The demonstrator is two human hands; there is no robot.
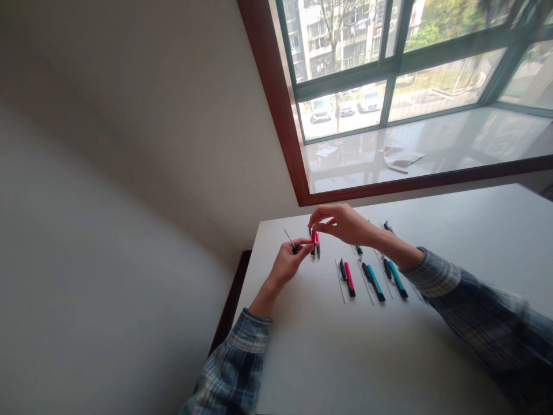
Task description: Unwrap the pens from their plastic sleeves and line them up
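Observation:
My left hand [290,262] comes in from the lower left and pinches a small black pen part [296,249], with a thin metal refill [288,237] sticking out of it towards the upper left. My right hand [339,223] reaches across from the right, and its fingertips pinch a pink pen barrel [313,236] close to my left fingertips. Just below stands a second pink-and-black piece [318,248]. On the white table [302,357] lie several pens in a row: a pink one [349,279] and teal ones [375,282], each beside a black part and a thin refill [341,281].
The table's far edge meets a white wall and a glossy window sill [415,144], which holds a crumpled cloth [401,158] behind a dark wood frame [389,187]. A dark table edge [231,300] runs along the left wall. Both my plaid sleeves [475,311] lie over the table.

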